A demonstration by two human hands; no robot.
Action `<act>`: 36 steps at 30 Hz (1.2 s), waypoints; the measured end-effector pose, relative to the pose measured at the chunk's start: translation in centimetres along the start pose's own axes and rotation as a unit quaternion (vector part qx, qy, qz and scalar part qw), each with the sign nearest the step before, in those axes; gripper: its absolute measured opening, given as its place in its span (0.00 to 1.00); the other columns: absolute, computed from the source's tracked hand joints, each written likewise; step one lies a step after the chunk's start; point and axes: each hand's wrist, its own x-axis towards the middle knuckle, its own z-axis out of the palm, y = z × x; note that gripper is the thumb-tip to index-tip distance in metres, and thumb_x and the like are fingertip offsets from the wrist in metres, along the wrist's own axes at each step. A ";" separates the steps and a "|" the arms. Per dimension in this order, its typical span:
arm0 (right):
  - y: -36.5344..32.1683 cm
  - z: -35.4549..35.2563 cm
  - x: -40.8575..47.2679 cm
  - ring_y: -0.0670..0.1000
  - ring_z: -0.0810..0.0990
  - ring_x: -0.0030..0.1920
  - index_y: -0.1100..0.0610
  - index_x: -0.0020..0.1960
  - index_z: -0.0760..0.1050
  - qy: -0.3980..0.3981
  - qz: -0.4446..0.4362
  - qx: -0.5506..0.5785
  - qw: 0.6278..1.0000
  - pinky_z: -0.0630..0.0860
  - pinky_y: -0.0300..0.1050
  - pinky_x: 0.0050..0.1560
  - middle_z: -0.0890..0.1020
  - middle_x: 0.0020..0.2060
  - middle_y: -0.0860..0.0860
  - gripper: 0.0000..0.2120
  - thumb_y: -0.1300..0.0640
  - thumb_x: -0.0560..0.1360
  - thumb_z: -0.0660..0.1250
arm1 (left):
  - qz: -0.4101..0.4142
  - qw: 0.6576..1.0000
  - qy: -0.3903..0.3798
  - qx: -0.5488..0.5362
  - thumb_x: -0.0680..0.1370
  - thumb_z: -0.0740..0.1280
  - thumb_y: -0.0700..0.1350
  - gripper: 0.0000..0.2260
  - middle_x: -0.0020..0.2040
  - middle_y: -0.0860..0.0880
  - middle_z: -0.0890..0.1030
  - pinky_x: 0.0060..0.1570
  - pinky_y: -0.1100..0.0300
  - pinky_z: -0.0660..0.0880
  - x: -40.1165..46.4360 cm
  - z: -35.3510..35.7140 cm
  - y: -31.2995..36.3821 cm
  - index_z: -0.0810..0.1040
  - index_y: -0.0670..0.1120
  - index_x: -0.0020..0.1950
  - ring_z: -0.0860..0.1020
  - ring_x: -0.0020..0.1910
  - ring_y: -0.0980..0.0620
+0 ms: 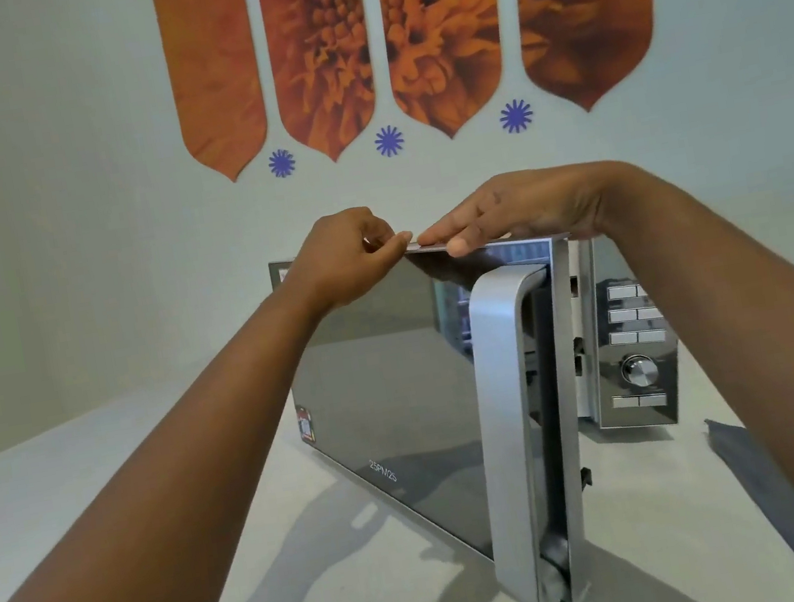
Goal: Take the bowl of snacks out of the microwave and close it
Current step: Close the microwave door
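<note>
A silver microwave (622,343) stands on a pale counter against the wall. Its mirrored door (389,395) is swung wide toward me, with a tall silver handle (509,428) on its free edge. My left hand (351,256) is curled at the door's top edge, thumb and fingers pinched on it. Flat on that same top edge lies my right hand (521,211), fingers stretched left and touching the left hand's fingertips. The door hides the cavity, and no bowl of snacks is visible.
The control panel (636,346) with buttons and a dial (639,370) faces me at right. The pale counter (104,503) spreads left and forward. A dark cloth (778,490) lies at the right edge. Orange flower art (415,32) hangs on the wall.
</note>
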 end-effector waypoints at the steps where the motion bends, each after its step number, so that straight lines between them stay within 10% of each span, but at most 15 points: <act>1: 0.0 -0.3 -0.2 0.44 0.74 0.59 0.47 0.58 0.77 0.000 0.013 0.001 1.000 0.65 0.39 0.63 0.79 0.56 0.44 0.17 0.51 0.69 0.68 | 0.002 1.000 0.007 0.000 0.77 0.64 0.50 0.15 0.48 0.43 0.82 0.43 0.60 0.69 0.2 0.4 0.1 0.83 0.40 0.48 0.77 0.45 0.48; 5: 0.1 -1.3 -0.8 0.50 0.74 0.62 0.48 0.55 0.79 0.041 0.070 -0.040 0.996 0.67 0.48 0.68 0.80 0.58 0.48 0.15 0.54 0.69 0.70 | 0.015 1.000 0.019 0.013 0.77 0.62 0.52 0.16 0.47 0.42 0.81 0.41 0.60 0.66 0.6 1.5 0.2 0.83 0.41 0.47 0.74 0.42 0.51; 16: 2.0 -2.2 -0.8 0.43 0.74 0.37 0.55 0.54 0.81 0.134 0.100 -0.177 0.970 0.69 0.29 0.38 0.82 0.40 0.44 0.13 0.57 0.70 0.71 | 0.066 0.997 0.019 0.047 0.79 0.59 0.51 0.16 0.49 0.41 0.82 0.49 0.52 0.72 1.1 5.1 -0.1 0.82 0.45 0.56 0.76 0.51 0.43; 28: 7.3 -1.8 1.6 0.49 0.77 0.41 0.59 0.46 0.83 0.307 0.104 -0.247 0.913 0.66 0.30 0.35 0.85 0.47 0.57 0.09 0.61 0.66 0.75 | 0.063 0.994 0.014 0.090 0.80 0.57 0.50 0.20 0.64 0.44 0.75 0.58 0.54 0.69 2.3 9.9 -0.4 0.68 0.43 0.69 0.68 0.63 0.45; 36: 11.6 -1.8 2.3 0.56 0.66 0.69 0.54 0.67 0.68 0.311 0.197 -0.267 0.891 0.63 0.55 0.71 0.70 0.69 0.54 0.27 0.45 0.72 0.67 | 0.084 0.990 0.029 0.106 0.80 0.58 0.49 0.19 0.65 0.43 0.74 0.63 0.55 0.66 3.5 11.9 -1.0 0.70 0.40 0.66 0.69 0.64 0.44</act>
